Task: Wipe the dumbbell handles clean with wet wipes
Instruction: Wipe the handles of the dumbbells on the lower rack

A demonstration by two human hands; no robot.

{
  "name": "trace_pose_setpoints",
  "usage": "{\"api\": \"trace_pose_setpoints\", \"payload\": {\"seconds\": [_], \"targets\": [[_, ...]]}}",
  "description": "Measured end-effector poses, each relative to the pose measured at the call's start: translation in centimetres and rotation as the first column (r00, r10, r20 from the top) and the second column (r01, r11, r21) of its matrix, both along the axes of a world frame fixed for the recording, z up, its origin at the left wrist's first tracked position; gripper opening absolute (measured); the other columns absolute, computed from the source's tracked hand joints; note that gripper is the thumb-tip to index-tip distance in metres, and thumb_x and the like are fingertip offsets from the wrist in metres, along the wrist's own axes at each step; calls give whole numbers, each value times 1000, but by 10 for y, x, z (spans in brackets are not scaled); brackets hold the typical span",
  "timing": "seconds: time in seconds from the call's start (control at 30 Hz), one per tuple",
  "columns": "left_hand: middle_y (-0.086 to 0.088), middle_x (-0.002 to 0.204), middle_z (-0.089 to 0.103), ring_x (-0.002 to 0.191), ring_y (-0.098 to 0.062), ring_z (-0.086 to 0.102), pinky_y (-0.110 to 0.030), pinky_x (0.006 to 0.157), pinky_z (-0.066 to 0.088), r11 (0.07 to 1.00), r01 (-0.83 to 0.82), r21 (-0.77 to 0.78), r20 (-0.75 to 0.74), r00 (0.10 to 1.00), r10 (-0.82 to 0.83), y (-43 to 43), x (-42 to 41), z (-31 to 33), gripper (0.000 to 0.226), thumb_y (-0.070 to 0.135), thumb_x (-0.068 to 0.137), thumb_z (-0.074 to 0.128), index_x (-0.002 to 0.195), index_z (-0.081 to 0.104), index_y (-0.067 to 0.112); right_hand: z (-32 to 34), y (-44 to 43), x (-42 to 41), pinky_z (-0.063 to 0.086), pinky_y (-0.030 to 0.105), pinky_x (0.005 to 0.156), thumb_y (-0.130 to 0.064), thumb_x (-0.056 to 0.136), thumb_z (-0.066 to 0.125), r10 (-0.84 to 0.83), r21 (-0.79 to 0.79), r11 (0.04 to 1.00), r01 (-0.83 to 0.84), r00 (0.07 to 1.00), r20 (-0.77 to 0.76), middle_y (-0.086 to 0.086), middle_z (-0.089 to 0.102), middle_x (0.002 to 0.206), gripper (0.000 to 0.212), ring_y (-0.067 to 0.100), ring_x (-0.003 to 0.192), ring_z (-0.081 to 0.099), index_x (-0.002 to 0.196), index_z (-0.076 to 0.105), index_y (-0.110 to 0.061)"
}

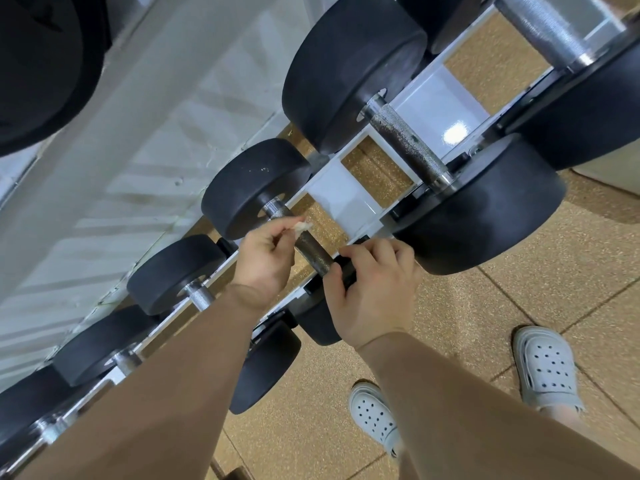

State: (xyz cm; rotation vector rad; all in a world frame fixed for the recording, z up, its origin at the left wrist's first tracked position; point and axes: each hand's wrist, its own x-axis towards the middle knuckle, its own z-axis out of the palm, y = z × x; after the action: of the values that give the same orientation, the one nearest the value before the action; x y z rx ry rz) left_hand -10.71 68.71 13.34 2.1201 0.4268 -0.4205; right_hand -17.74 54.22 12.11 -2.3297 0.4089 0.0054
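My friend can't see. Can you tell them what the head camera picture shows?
A person's left hand pinches a small wet wipe against the metal handle of a black dumbbell on a white rack. Their right hand grips the dumbbell's near end. More dumbbells sit alongside.

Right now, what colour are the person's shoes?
They are pale grey perforated clogs; head view shows best.

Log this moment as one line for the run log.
left grip: pinches wipe at dumbbell handle | right grip: holds same dumbbell's near head | phase: handle wipe
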Motion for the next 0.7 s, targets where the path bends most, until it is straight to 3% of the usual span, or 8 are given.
{"api": "trace_pose_setpoints", "payload": {"seconds": [0.13, 0.23, 0.33, 0.4, 0.47, 0.57, 0.63, 0.7], "targets": [[-5, 60, 52, 50, -10, 48, -21, 47, 41, 970, -203, -135, -7, 979, 204, 1, -1, -6, 19, 13, 95, 71, 110, 77, 22, 0, 0, 0, 38, 50, 92, -43, 82, 53, 2, 9, 1000, -2, 1000, 3, -2, 60, 96, 35, 30, 111, 48, 97, 75, -22], [-6, 67, 49, 55, -9, 44, -20, 55, 45, 969, -208, -136, 48, 975, 216, 4, -3, -9, 22, 12, 88, 78, 103, 78, 29, 0, 0, 0, 39, 49, 92, -43, 82, 53, 1, 10, 1000, -1, 1000, 12, -2, 60, 95, 35, 30, 110, 48, 97, 75, -22], [3, 74, 60, 63, -1, 50, -16, 67, 48, 992, -99, 81, 239, 968, 77, 7, -1, -12, 19, 13, 83, 82, 95, 78, 27, 0, 0, 1, 39, 49, 92, -43, 82, 53, 1, 15, 1000, -1, 1000, 18, -2, 60, 95, 35, 30, 110, 48, 97, 76, -21], [0, 84, 66, 74, 2, 56, -16, 71, 49, 966, 12, 257, 344, 933, -103, 8, -1, -15, 10, 14, 83, 82, 90, 80, 21, 0, 0, 1, 39, 48, 91, -43, 82, 53, 2, 14, 1000, -3, 1000, 17, -2, 60, 95, 35, 30, 110, 47, 97, 76, -22], [0, 84, 65, 78, -2, 57, -18, 70, 49, 930, 140, 339, 364, 892, -267, 8, -4, -16, 2, 15, 87, 79, 87, 80, 17, 0, 0, 1, 38, 48, 92, -44, 82, 54, 3, 10, 1000, -3, 1000, 18, -2, 60, 96, 34, 30, 110, 47, 97, 75, -22], [2, 84, 66, 77, -9, 59, -27, 71, 52, 882, 274, 382, 321, 856, -405, 9, -12, -21, 10, 16, 93, 72, 99, 80, 16, 0, 0, 0, 37, 47, 92, -43, 81, 54, 2, 4, 1000, -2, 1000, 24, -2, 61, 96, 33, 30, 110, 47, 96, 75, -22], [5, 88, 70, 81, -8, 64, -27, 76, 55, 924, 236, 302, 295, 898, -326, 8, -12, -20, 15, 14, 95, 70, 105, 79, 19, -1, 0, 1, 38, 48, 92, -43, 81, 54, 3, 2, 1000, -3, 1000, 27, -2, 61, 96, 33, 30, 110, 47, 96, 75, -22], [7, 90, 73, 83, -5, 67, -19, 81, 53, 980, 103, 169, 217, 966, -139, 4, -8, -20, 19, 15, 96, 68, 110, 78, 23, -2, 0, 1, 40, 50, 91, -43, 81, 55, 4, 8, 1000, -4, 999, 33, -2, 61, 95, 33, 30, 109, 47, 96, 75, -22]]}}
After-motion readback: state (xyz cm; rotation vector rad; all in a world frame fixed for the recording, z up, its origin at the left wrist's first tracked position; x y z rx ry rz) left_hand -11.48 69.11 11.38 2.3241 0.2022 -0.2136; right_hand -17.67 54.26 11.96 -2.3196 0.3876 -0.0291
